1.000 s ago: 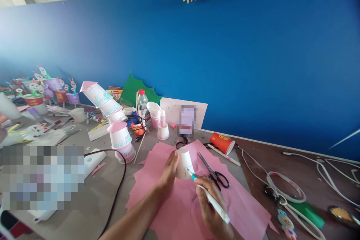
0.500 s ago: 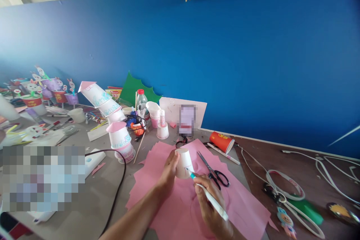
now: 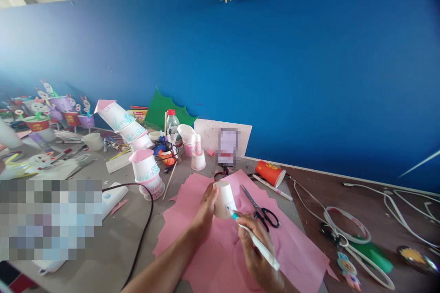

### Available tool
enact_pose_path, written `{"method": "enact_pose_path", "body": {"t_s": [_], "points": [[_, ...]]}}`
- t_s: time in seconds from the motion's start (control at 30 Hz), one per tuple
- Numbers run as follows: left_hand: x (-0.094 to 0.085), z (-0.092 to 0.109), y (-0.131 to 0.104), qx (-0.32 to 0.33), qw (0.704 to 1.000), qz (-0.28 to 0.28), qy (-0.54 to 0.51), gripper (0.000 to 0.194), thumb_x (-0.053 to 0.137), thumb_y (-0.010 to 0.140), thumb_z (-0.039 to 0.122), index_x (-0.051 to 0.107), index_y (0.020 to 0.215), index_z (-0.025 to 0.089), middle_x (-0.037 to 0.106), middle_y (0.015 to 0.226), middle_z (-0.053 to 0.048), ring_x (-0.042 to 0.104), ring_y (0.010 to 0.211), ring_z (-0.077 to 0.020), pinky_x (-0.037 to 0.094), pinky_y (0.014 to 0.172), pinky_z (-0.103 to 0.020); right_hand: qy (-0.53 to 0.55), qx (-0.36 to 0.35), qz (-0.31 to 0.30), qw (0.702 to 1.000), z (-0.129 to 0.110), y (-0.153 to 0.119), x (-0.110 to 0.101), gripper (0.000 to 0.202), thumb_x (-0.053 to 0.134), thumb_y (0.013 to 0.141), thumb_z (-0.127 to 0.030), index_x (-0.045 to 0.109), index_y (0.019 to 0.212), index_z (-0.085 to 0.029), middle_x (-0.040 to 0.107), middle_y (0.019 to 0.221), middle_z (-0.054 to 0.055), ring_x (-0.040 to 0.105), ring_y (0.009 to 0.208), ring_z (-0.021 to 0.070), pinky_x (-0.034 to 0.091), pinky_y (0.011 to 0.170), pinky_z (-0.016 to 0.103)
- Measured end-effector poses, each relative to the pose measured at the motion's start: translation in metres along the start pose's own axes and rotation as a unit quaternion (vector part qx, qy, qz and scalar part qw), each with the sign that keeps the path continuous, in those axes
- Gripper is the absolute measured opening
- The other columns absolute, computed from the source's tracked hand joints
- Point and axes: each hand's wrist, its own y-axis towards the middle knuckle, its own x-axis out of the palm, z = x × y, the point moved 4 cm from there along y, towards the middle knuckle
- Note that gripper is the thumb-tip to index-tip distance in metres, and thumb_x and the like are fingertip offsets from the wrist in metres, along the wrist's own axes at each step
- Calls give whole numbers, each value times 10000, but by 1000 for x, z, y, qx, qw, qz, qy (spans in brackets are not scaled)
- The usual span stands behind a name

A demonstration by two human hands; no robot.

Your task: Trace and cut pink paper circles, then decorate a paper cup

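My left hand grips the left side of a white paper cup, which is upside down above pink paper with jagged edges. In my right hand is a white marker with a teal collar, its tip at the cup's lower right side. Thin dark lines show on the cup near the tip. Black-handled scissors lie partly open on the pink paper, just right of the cup.
A red paper cup lies on its side behind the scissors, beside a pen. Decorated stacked cups stand to the left, near a black cable. White cables and a keychain lie at right.
The marker tip has shifted very slightly on the cup, and the view has moved a little. Both hands keep their holds.
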Motion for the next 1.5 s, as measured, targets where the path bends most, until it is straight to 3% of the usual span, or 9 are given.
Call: {"method": "enact_pose_path", "body": {"t_s": [0.23, 0.43, 0.6, 0.7, 0.83, 1.13, 1.27, 1.33, 1.5], "points": [[2, 2, -1, 1, 1000, -8, 4, 482, 545, 843, 615, 633, 1013, 173, 598, 853, -45, 523, 790, -199, 436, 670, -286, 32, 39, 12, 999, 1, 1, 0, 143, 510, 967, -219, 638, 1030, -212, 733, 872, 55, 715, 735, 171, 606, 637, 240], [0, -1, 0, 0, 1000, 0, 9, 447, 560, 828, 626, 611, 894, 187, 563, 774, -13, 503, 728, -178, 418, 628, -269, 38, 38, 20, 998, 0, 4, 0, 171, 517, 928, -151, 644, 1021, -220, 731, 847, 49, 716, 732, 177, 614, 669, 253], [-3, -5, 3, -1, 1000, 8, 2, 462, 571, 824, 630, 628, 946, 188, 627, 857, -41, 544, 795, -194, 442, 691, -283, 50, 37, -3, 998, -2, 4, -1, 184, 511, 904, -122, 643, 982, -224, 751, 910, 68, 741, 897, 223, 615, 745, 276], [-2, -6, 3, -16, 1000, 2, -12, 519, 555, 822, 659, 632, 1009, 181, 642, 900, -56, 560, 822, -205, 450, 705, -291, 54, 71, 4, 996, 2, 3, -2, 164, 506, 914, -150, 644, 967, -221, 707, 748, 31, 734, 730, 197, 601, 598, 232], [-3, -7, 2, -16, 1000, 5, -5, 511, 552, 821, 668, 634, 945, 179, 602, 822, -37, 541, 776, -196, 440, 669, -281, 44, 96, 38, 994, 6, 3, -4, 136, 518, 920, -196, 648, 948, -221, 640, 652, -11, 622, 509, 142, 539, 466, 202], [-3, -9, 3, -25, 1000, 5, -10, 547, 565, 805, 679, 633, 1026, 183, 627, 854, -45, 550, 800, -207, 441, 668, -290, 61, 91, 29, 994, 7, 3, -2, 147, 524, 904, -176, 654, 937, -237, 644, 666, -10, 597, 494, 144, 541, 491, 219], [-2, -6, 3, -21, 999, 12, -21, 553, 582, 789, 684, 634, 987, 170, 650, 848, -56, 571, 793, -212, 441, 662, -292, 86, 88, -3, 992, 5, 3, -3, 163, 518, 907, -177, 668, 906, -239, 727, 818, 34, 665, 597, 171, 593, 647, 274], [-1, -6, 4, -20, 999, 12, -23, 553, 588, 780, 690, 634, 976, 175, 661, 858, -60, 580, 799, -221, 444, 663, -296, 102, 96, -10, 990, 5, 3, -3, 167, 511, 917, -188, 670, 918, -238, 734, 865, 44, 655, 578, 164, 584, 617, 267], [-1, -6, 3, -27, 999, -1, -18, 525, 559, 806, 688, 637, 961, 192, 642, 837, -45, 561, 782, -209, 443, 659, -293, 107, 133, 19, 985, 7, 3, -3, 155, 497, 944, -226, 650, 919, -235, 591, 636, -15, 575, 513, 155, 509, 470, 228]]}}
